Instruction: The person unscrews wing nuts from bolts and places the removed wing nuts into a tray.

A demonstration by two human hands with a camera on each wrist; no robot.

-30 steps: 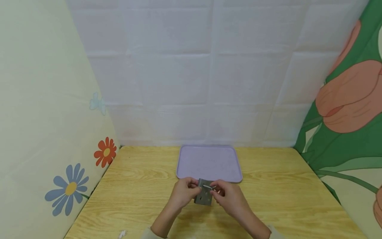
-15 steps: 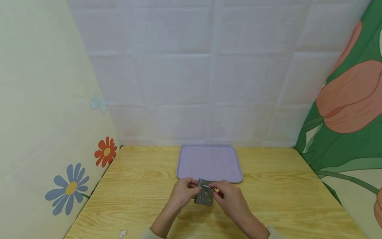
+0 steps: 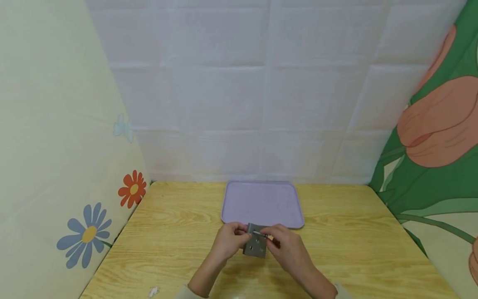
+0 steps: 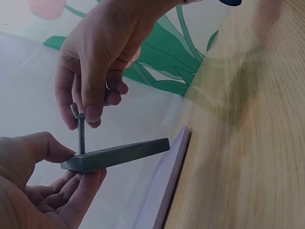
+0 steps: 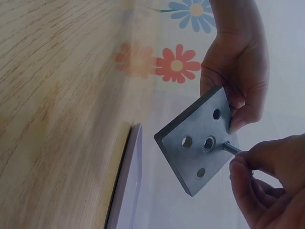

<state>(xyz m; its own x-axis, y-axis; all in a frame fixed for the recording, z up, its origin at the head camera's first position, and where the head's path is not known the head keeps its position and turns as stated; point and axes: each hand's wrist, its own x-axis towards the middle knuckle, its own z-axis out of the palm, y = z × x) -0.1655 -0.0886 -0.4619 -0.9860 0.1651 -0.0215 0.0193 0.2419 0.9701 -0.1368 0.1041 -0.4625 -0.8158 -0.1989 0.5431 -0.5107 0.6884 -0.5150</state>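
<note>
My left hand (image 3: 229, 241) pinches a grey metal plate (image 3: 255, 248) by one corner, thumb on one face and fingers on the other. In the right wrist view the square plate (image 5: 190, 143) shows several round holes, the central one threaded. A wing bolt (image 4: 81, 136) stands upright from the plate near the left thumb, its tip at a corner hole. Its wing-shaped head is between the thumb and fingers of my right hand (image 3: 289, 248). In the right wrist view the right fingers hide most of the bolt (image 5: 230, 148). Plate and bolt are held above the table.
A lilac tray (image 3: 262, 204) lies flat on the wooden table (image 3: 179, 249) just beyond the hands, against the back. A small white scrap (image 3: 153, 292) is at the front left. A white sheet (image 3: 209, 99) hangs behind, with flowered cloths at both sides.
My right thumb and fingers have shifted slightly around the bolt's head, and their grip looks closer together. The left hand and plate stay almost still.
</note>
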